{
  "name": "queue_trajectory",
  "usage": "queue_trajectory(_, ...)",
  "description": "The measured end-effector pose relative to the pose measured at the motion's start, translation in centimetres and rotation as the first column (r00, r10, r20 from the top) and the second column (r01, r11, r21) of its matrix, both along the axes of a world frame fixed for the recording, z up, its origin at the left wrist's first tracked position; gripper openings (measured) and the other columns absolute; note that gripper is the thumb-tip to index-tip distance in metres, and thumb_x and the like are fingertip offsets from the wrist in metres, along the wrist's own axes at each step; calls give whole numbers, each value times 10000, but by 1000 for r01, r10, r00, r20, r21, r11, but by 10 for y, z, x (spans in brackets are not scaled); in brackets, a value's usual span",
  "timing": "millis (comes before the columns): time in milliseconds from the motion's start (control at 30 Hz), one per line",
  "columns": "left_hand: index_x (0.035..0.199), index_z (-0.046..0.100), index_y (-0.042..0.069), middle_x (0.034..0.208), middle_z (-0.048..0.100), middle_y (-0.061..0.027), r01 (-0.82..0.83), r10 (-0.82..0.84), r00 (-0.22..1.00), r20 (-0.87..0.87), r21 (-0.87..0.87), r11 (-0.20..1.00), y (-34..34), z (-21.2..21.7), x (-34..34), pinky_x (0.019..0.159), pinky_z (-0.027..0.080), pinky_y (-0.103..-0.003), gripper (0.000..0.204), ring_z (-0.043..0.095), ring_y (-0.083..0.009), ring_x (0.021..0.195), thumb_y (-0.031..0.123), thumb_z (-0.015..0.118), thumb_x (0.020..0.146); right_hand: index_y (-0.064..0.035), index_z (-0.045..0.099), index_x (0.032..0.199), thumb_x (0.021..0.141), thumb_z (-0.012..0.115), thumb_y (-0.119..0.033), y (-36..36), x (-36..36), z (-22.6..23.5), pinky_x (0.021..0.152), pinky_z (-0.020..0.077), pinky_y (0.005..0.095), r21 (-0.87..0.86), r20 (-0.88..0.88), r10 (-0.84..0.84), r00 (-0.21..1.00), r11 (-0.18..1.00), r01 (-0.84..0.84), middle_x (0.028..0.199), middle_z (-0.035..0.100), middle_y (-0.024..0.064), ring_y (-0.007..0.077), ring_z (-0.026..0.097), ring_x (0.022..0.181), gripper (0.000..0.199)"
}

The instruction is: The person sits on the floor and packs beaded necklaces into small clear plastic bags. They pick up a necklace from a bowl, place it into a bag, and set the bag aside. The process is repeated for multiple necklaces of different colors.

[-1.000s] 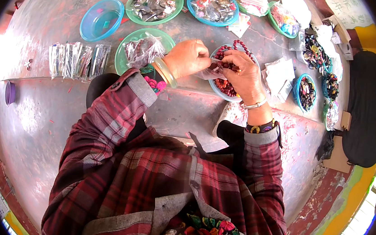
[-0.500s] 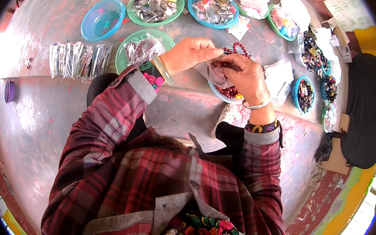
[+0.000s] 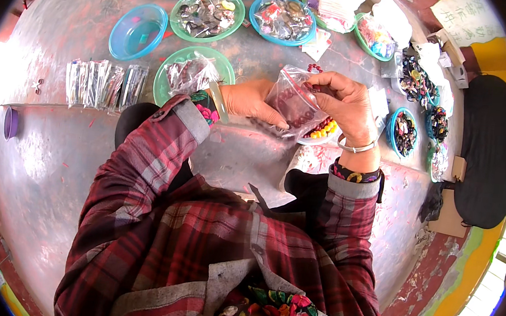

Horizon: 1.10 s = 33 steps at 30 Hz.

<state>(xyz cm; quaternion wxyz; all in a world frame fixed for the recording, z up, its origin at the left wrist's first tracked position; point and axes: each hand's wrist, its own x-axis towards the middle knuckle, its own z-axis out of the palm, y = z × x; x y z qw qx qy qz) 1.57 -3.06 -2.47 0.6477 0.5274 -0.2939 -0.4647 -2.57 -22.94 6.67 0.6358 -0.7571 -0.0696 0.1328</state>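
A clear zip bag (image 3: 288, 91) with dark red bead strings inside is upright in front of me. My left hand (image 3: 249, 101) grips its lower left side, the thumb lying across the front. Closed at the bag's upper right edge is my right hand (image 3: 348, 104), its fingertips pinched against the dark red beads there. Behind the bag, a few more red beads (image 3: 315, 68) show. Partly hidden under the bag and right hand is a bowl of red and yellow beads (image 3: 327, 128). A green plate (image 3: 161, 82) holding bagged dark red pieces stands by my left wrist.
Packets of thin sticks (image 3: 105, 84) lie at the left, near a blue basin (image 3: 114, 32). Green and blue bowls (image 3: 251, 21) of bagged trinkets line the far side. Smaller baskets (image 3: 393, 135) of dark beads stand right, beside a black oval seat (image 3: 490, 150).
The bag has come upright and opened out to view, dark red beads now showing inside. My left hand has moved lower onto its side; my right hand has shifted slightly right.
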Motion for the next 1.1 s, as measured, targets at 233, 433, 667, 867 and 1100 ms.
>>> queue_trajectory(233,1232,485,36,1110,579,-48,35,-39,991,-128,-29,999,1,0,-8,871,448,-302,507,547,-134,984,125,694,779,15,652,980,804,654,-61,-7,3,-7,616,455,216,-160,40,75,996,985,-68,791,624,17,66,544,711,192)
queue_trajectory(433,1269,448,50,1158,550,-45,2,-8,994,-109,-52,999,0,-1,-10,881,448,-307,493,534,-135,1013,132,649,826,-10,639,1039,853,620,-154,-6,6,-11,664,460,242,-286,78,160,984,949,-131,848,628,37,83,545,758,236)
queue_trajectory(667,1295,438,63,1214,528,-37,-268,235,954,-189,-174,948,3,8,-6,933,427,-313,413,516,-146,1090,109,546,899,0,481,1244,852,630,-201,2,9,-16,846,426,288,361,-65,-94,993,926,111,1069,596,97,165,540,986,466)
queue_trajectory(867,1258,478,44,1197,539,-39,-386,383,921,-70,-303,871,5,14,0,938,417,-305,359,520,-138,1070,133,528,913,20,524,1171,825,649,-134,22,8,-39,862,446,298,474,-175,-47,984,871,126,1060,611,78,157,573,966,399)
queue_trajectory(1100,1197,515,29,1125,576,-57,-524,397,818,-417,-253,814,4,8,0,866,470,-317,317,569,-149,999,208,500,936,7,593,1056,791,546,35,24,15,-54,824,475,304,578,-353,-229,907,709,404,1011,629,84,174,599,909,271)
